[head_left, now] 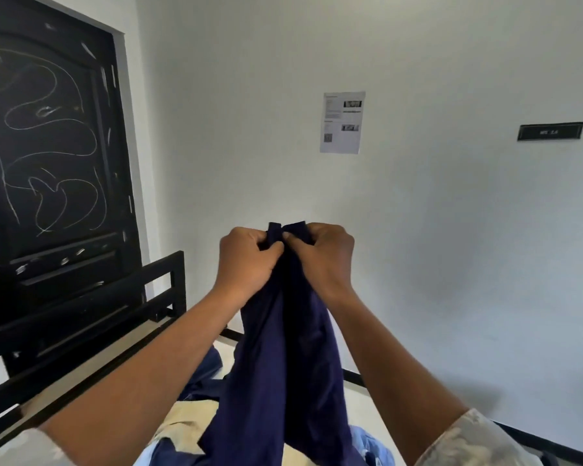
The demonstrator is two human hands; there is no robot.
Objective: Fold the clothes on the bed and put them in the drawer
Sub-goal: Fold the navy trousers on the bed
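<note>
both hands (285, 253) pinch the navy garment (283, 364) aloft.

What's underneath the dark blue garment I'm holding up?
A beige garment, a blue garment and a light blue garment lie on the bed beneath the navy garment. Whatever sits directly behind its hanging folds is covered.

garment (283, 348) centre: plain navy | door (48, 146) upper left: black, pale scribbles | wall (451, 230): white | bed frame (162, 284): black | beige cloth (189, 422), light-blue cloth (372, 443) bottom | sleeve (475, 442) lower right: mottled grey-beige
</note>
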